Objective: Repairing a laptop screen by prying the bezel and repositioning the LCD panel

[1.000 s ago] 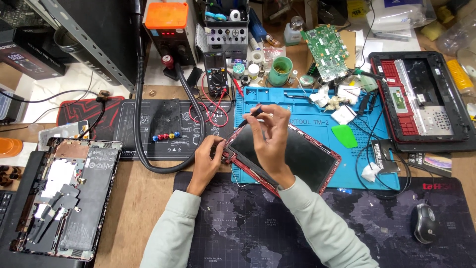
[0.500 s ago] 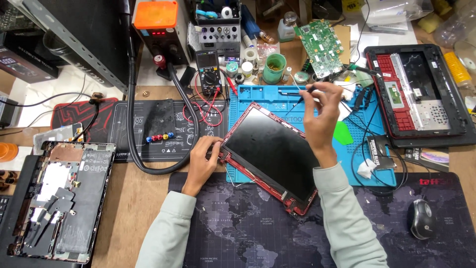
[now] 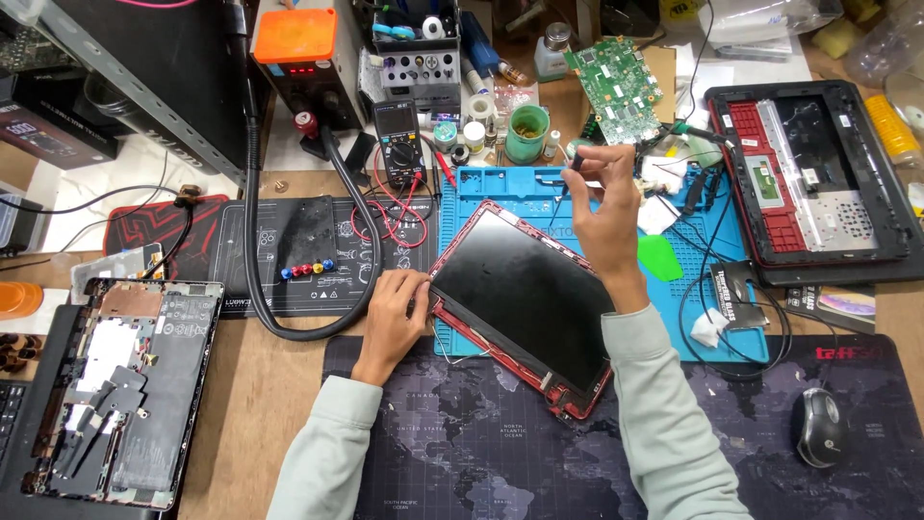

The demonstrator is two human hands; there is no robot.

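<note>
The person is leaning over a crowded repair bench, and a red-framed laptop screen panel (image 3: pixel 525 299) is lying in front of them at a slant, dark glass up, partly on the blue work mat (image 3: pixel 500 193) and partly overhanging onto the dark world-map desk mat (image 3: pixel 462 443). The left hand (image 3: pixel 393 310) is pressing down on the panel's left edge — fingers curled over the red frame, thumb tucked beside them, so it is holding the panel steady rather than lifting it. The right hand (image 3: pixel 602 207) is raised above the panel's upper right corner, over the blue mat, with the fingertips pinched shut around a thin dark tool (image 3: pixel 568 183) that is pointing down and to the left; I cannot tell whether its tip is touching anything.

Around the work, things are sitting thick. A green plectrum-shaped pry pick (image 3: pixel 659 257) is lying on the blue mat just beside the right wrist. Behind the hand, a green circuit board (image 3: pixel 616 87) is resting near a green cup (image 3: pixel 526 130). A multimeter (image 3: pixel 399 144) is standing at the back of the black mat, its red leads curling forward. To the far right a red and black laptop base (image 3: pixel 808 173) is lying open — and to the far left another opened laptop chassis (image 3: pixel 125 385) is showing its insides. A black mouse (image 3: pixel 818 427) is sitting on the desk mat, well apart from both hands.
</note>
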